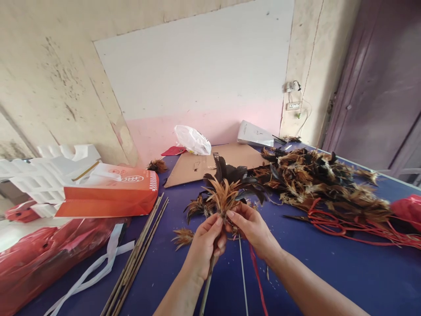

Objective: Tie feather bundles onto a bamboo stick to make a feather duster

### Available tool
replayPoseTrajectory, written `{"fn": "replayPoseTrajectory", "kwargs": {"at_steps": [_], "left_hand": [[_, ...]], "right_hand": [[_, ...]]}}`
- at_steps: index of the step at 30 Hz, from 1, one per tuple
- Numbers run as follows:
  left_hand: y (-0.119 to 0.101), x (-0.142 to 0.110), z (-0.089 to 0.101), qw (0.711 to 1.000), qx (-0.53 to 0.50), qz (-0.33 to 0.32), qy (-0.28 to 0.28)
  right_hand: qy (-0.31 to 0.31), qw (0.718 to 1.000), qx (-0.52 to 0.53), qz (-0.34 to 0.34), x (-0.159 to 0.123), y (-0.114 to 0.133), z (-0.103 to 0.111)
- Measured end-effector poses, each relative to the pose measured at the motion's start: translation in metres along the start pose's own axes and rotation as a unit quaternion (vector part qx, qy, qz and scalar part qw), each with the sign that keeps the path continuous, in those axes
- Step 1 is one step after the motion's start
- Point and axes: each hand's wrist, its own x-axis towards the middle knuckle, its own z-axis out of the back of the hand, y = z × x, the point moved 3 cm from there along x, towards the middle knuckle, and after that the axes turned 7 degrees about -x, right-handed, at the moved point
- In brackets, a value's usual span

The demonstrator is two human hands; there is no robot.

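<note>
My left hand (205, 241) is closed around a thin stick (206, 287) topped with a bundle of brown and black feathers (226, 186). My right hand (251, 228) pinches the base of that feather bundle, fingers pressed against the feathers just beside my left thumb. A red string (258, 281) trails down from under my right wrist across the blue table (329, 267). Both hands meet above the table's middle.
A big heap of loose feathers (325, 184) with red cords (342, 226) lies to the right. Several bare sticks (138, 259) lie left, beside an orange bag (112, 193), a red plastic bag (42, 259) and white straps (98, 267). Cardboard (210, 164) and a white bag (192, 139) sit by the wall.
</note>
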Motion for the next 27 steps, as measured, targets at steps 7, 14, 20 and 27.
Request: {"fn": "replayPoseTrajectory", "kwargs": {"at_steps": [7,14,20,27], "left_hand": [[-0.0006,-0.0007,0.0018,0.998,-0.049,0.025,0.015],[0.0002,-0.0016,-0.0001,0.999,-0.013,0.036,-0.030],[-0.0005,-0.0010,0.0064,0.995,-0.044,0.089,-0.012],[-0.0011,-0.0015,0.0093,0.991,-0.079,0.105,-0.019]], "right_hand": [[-0.015,1.000,-0.002,0.000,-0.0022,0.0048,-0.0043],[-0.035,0.999,-0.038,-0.015,-0.0014,0.0025,-0.0028],[-0.016,0.999,-0.047,-0.014,-0.0031,0.0033,0.0000],[-0.042,0.998,-0.050,-0.011,-0.0009,0.0014,0.0012]]}}
